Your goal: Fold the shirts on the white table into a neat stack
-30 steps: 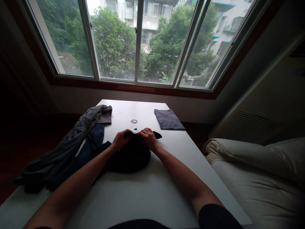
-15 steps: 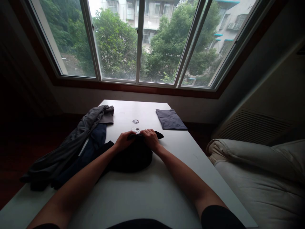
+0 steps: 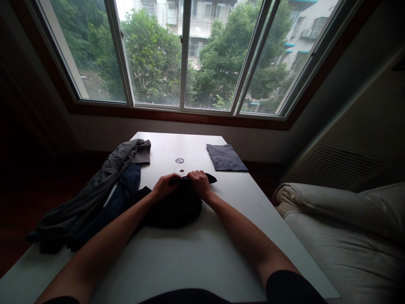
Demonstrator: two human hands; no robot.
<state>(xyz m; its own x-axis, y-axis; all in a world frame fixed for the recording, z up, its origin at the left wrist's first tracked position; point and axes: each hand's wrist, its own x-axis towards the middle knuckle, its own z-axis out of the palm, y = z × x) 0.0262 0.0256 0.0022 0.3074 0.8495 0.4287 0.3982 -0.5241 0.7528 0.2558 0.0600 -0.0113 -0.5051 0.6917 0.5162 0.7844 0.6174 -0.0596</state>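
Note:
Both hands grip the upper edge of a black garment [image 3: 177, 211] bunched at the middle of the white table [image 3: 202, 257]. My left hand [image 3: 166, 186] is closed on the edge at the left. Close beside it, my right hand [image 3: 200, 183] has its fingers curled over the same edge, and a dark flap sticks out past it to the right. The garment's lower part rests on the tabletop, and its left end runs behind my left forearm. It is too dark to tell what kind of garment it is.
Grey trousers [image 3: 95, 181] and a navy garment [image 3: 128, 179] lie heaped along the table's left side. A folded grey cloth [image 3: 227, 158] lies at the far right. Two round table inserts [image 3: 179, 161] sit beyond my hands. A pale sofa [image 3: 344, 236] stands to the right.

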